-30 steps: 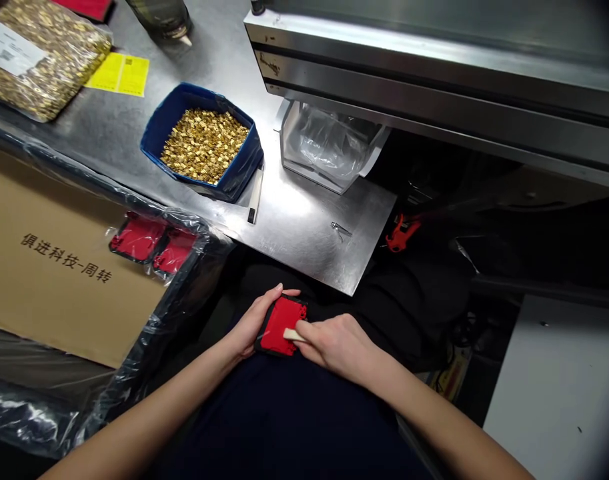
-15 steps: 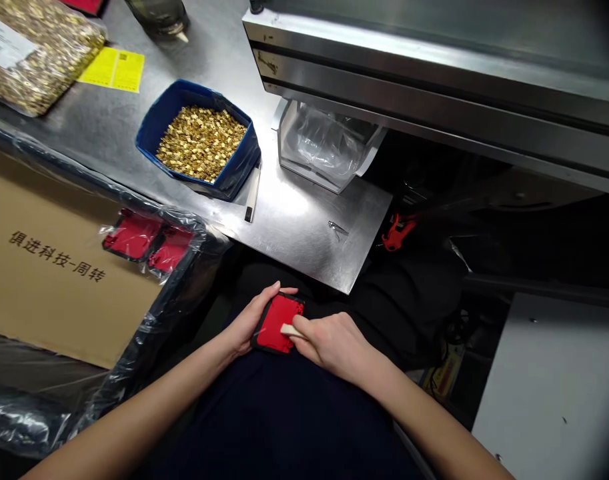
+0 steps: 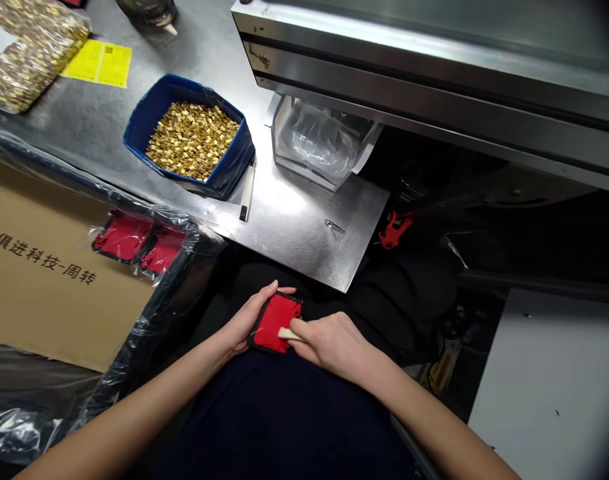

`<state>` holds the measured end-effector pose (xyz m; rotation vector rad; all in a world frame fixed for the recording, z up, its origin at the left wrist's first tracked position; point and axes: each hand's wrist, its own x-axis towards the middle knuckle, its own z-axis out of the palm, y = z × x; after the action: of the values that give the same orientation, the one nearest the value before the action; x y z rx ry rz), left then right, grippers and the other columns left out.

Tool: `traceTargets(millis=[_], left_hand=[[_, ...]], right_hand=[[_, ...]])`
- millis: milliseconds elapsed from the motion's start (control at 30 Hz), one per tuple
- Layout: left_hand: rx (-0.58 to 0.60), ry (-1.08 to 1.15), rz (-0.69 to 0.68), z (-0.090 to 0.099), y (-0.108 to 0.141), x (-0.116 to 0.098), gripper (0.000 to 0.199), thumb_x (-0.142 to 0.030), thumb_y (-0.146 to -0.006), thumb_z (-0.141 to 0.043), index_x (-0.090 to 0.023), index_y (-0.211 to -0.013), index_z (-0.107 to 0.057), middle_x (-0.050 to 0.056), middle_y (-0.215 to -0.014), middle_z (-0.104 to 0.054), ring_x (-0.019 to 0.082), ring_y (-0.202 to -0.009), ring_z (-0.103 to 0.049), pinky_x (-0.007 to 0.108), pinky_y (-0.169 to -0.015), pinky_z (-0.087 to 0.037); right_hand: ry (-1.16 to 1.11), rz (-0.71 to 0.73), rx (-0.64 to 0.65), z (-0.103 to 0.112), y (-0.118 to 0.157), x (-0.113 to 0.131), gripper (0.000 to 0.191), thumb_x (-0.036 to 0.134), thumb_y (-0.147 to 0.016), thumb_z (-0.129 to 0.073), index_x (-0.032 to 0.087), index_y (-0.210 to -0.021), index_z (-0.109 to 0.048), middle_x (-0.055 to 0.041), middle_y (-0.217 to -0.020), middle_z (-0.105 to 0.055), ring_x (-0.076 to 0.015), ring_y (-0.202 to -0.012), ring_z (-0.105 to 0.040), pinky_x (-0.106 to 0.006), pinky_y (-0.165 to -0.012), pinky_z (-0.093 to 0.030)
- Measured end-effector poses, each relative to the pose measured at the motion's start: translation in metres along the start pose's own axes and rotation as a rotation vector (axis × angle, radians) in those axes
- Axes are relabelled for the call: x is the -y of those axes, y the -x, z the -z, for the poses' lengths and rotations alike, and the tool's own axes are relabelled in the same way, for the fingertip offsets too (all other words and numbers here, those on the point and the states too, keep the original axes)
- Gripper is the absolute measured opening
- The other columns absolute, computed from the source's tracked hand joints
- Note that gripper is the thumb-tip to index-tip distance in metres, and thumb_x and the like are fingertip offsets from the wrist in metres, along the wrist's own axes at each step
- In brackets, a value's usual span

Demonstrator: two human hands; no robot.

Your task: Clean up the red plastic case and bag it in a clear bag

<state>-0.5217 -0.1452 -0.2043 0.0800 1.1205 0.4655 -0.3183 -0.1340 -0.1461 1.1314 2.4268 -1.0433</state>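
Note:
My left hand (image 3: 248, 315) is closed round the left side of a flat red panel with a black rim (image 3: 275, 321), held tilted just above my lap. Small cut-outs line the panel's right edge. In my right hand (image 3: 329, 339) is a pale, flat-ended stick (image 3: 287, 334), pinched between thumb and fingers. Its tip lies over the lower right of the red face; whether it presses on it I cannot tell. The rest of the stick is hidden in my fist.
A blue bin (image 3: 219, 175) of small gold-coloured metal parts stands on the steel table (image 3: 294, 230). Beside it lie a white-handled tool (image 3: 247, 193) and tweezers-like metal piece (image 3: 334, 228). Two more red panels (image 3: 127, 238) lie in plastic on the cardboard box (image 3: 49, 293). A metal machine beam (image 3: 409, 87) overhangs.
The whole view has shifted slightly, moving the table and bins a little left. Both hands keep their hold, and the stick's tip stays over nearly the same part of the panel.

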Motion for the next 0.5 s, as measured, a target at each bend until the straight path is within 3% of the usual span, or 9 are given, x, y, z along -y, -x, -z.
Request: traceTargets(millis=[100,267,400,500], left_hand=[[-0.006,0.007,-0.004,0.000,0.000,0.000,0.059,-0.065,-0.090,-0.060,-0.018,-0.123,-0.072,0.016,-0.112,-0.079,0.032,-0.098,-0.075,0.039,-0.082,-0.062],[0.018,-0.024,-0.008,0.002,-0.002,0.000,0.061,-0.066,-0.090,-0.060,-0.016,-0.123,-0.072,0.016,-0.110,-0.079,0.033,-0.100,-0.074,0.041,-0.085,-0.060],[-0.008,-0.030,0.003,0.000,-0.002,-0.002,0.061,-0.066,-0.089,-0.061,-0.016,-0.121,-0.073,0.015,-0.107,-0.080,0.031,-0.095,-0.075,0.039,-0.084,-0.059],[-0.018,-0.016,0.017,-0.002,-0.002,-0.003,0.059,-0.065,-0.089,-0.062,-0.017,-0.120,-0.073,0.014,-0.104,-0.080,0.029,-0.088,-0.074,0.038,-0.078,-0.059]], right_hand=[[-0.017,0.020,0.010,0.002,0.001,-0.005,0.034,0.051,-0.109,-0.037,0.026,-0.101,-0.058,0.0017,-0.084,-0.075,-0.0143,-0.068,-0.068,-0.030,-0.055,-0.016],[0.017,0.101,0.036,0.000,0.000,-0.004,0.024,0.043,-0.108,-0.044,0.025,-0.100,-0.058,0.0024,-0.080,-0.073,-0.0126,-0.063,-0.063,-0.031,-0.054,-0.016],[0.075,0.194,0.001,0.001,-0.011,0.001,0.038,0.051,-0.110,-0.031,0.028,-0.104,-0.061,0.0010,-0.082,-0.074,-0.0131,-0.063,-0.061,-0.031,-0.055,-0.016],[0.094,0.230,0.007,0.004,-0.015,-0.001,0.039,0.049,-0.111,-0.030,0.026,-0.101,-0.061,0.0016,-0.078,-0.073,-0.0125,-0.062,-0.061,-0.032,-0.055,-0.016]])
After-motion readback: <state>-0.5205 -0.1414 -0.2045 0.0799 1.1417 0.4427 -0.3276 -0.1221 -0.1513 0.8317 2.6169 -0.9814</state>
